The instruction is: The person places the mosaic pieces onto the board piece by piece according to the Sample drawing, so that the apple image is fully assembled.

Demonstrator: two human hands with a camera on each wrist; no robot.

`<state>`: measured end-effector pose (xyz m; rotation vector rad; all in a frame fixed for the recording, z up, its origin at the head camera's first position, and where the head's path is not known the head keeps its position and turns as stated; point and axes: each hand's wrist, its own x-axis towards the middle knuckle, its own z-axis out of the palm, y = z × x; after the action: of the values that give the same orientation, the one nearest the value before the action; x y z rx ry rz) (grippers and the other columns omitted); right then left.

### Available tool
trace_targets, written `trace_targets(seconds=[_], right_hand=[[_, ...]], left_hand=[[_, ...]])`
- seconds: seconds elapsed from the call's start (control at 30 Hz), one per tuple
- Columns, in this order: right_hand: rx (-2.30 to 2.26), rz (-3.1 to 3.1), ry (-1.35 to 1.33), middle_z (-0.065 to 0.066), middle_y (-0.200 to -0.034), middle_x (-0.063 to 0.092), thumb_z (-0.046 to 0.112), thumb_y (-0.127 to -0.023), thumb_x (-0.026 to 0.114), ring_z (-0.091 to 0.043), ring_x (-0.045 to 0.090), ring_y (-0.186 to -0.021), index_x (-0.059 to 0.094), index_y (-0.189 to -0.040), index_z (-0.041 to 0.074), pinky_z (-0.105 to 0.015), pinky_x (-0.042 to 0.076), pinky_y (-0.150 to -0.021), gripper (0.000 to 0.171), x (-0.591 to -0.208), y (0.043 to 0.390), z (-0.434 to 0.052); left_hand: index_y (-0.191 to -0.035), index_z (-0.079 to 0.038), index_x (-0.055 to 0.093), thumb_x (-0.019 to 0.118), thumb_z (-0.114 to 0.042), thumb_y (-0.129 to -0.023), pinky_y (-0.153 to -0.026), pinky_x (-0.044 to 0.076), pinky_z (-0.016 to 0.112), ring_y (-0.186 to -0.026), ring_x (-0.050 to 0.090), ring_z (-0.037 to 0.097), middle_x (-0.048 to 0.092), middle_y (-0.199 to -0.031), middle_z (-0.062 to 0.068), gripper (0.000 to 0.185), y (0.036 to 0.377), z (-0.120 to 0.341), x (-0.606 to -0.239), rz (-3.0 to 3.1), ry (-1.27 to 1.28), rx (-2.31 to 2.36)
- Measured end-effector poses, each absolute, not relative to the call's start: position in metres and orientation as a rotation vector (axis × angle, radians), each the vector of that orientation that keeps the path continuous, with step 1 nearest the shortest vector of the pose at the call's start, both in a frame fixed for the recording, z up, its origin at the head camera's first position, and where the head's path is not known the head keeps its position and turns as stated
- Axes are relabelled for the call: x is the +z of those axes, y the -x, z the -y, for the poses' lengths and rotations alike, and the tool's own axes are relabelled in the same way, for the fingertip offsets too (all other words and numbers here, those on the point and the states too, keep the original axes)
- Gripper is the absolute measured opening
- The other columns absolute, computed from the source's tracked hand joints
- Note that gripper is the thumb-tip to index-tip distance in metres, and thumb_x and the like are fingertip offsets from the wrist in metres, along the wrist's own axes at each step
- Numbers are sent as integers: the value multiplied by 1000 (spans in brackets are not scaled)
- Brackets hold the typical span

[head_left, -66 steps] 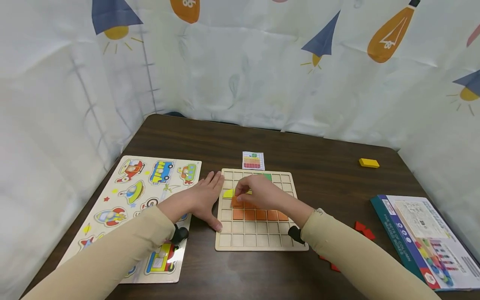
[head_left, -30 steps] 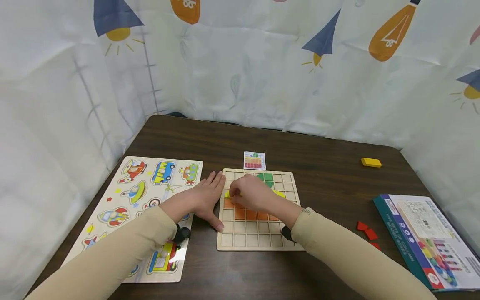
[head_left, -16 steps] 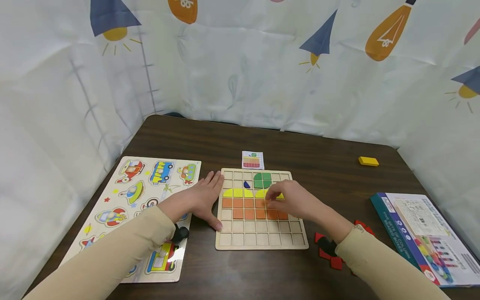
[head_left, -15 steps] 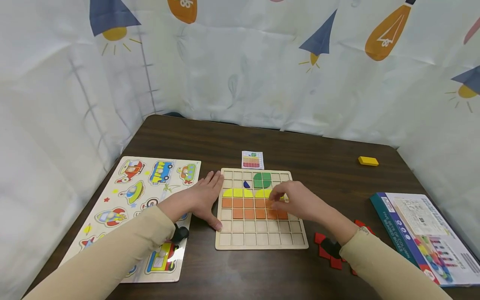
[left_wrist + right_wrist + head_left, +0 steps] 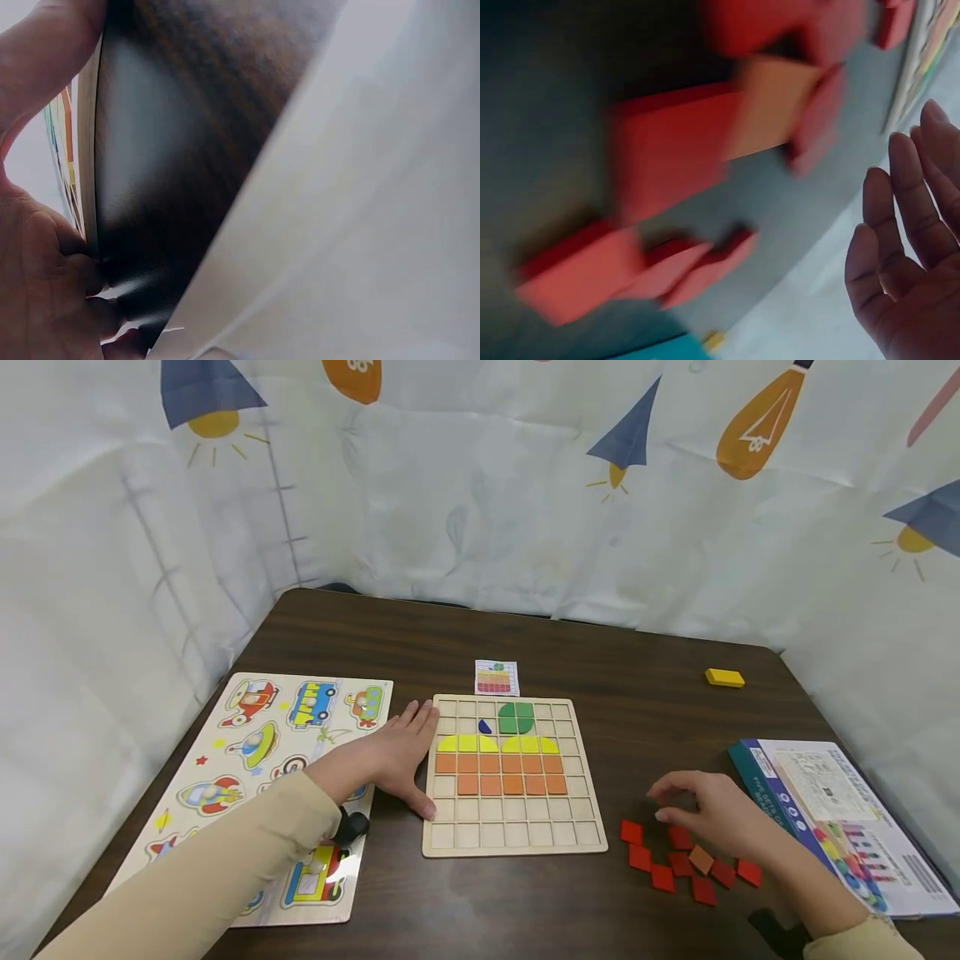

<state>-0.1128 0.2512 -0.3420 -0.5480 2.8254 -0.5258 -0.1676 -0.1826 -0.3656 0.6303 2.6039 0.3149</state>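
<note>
My left hand (image 5: 396, 758) lies with straight fingers against the left edge of a wooden grid board (image 5: 515, 846). Set into the board are green quarter-round pieces (image 5: 516, 718), a small blue piece (image 5: 484, 727), yellow pieces (image 5: 467, 743) and two rows of orange squares (image 5: 490, 764). Farther right, my right hand (image 5: 716, 814) hovers over scattered red square tiles (image 5: 663, 877), with one loose orange tile (image 5: 701, 859) among them. In the right wrist view, the fingers (image 5: 906, 180) are loosely extended and hold nothing.
A picture puzzle board (image 5: 251, 810) lies left of the grid. Behind the grid is a small printed pattern card (image 5: 497, 677). A boxed set (image 5: 840, 827) lies at the right, and a yellow block (image 5: 724, 677) sits at the far right.
My right hand has left the grid and moved right to the red tiles. Orange squares now lie along the upper orange row, where the fingers were. The left hand stays at the board's edge.
</note>
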Motion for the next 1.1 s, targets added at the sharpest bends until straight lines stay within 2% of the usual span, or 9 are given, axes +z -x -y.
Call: trace_targets(seconds=[0.2,0.33,0.47,0.67,0.87,1.1], right_hand=[[-462,-2782,391,7,-100,75,21,-90,79,-7,68,-87,74,-106,16,-25,58,-75,18,-349,101,-284],[-403,-2725,291,9,-96,73,30,-89,80,-4,63,-82,74,-103,18,-20,54,-72,20,-352,97,-294],[-382,-2694,311,9,-94,71,35,-87,81,-1,60,-81,72,-101,18,-20,53,-71,24,-356,95,-300],[-366,-2694,307,9,-91,69,34,-86,82,2,57,-78,71,-99,17,-20,52,-69,24,-361,95,-303],[-374,-2682,260,8,-91,70,25,-87,81,-3,59,-79,70,-98,16,-20,53,-69,17,-363,95,-301],[-351,-2710,239,7,-91,69,19,-85,83,-9,61,-81,69,-95,16,-28,57,-73,18,-362,94,-298]], left_hand=[[-160,11,8,87,-62,-69,-127,12,62,-157,0,49,0,-169,31,141,167,185,-365,-2605,-642,324],[-160,11,8,87,-62,-69,-127,12,62,-157,-1,49,0,-169,31,141,166,186,-364,-2600,-637,324],[-160,11,8,87,-62,-69,-126,12,62,-157,-1,50,0,-169,31,141,166,186,-364,-2600,-639,320],[-160,11,8,87,-62,-69,-127,12,62,-157,-1,50,0,-169,30,141,166,187,-365,-2600,-637,330],[-160,10,7,87,-63,-69,-126,12,62,-157,-1,49,-1,-169,31,142,166,186,-366,-2598,-634,335],[-160,10,8,87,-62,-68,-126,12,62,-157,-1,49,0,-169,31,141,166,185,-365,-2600,-633,332]])
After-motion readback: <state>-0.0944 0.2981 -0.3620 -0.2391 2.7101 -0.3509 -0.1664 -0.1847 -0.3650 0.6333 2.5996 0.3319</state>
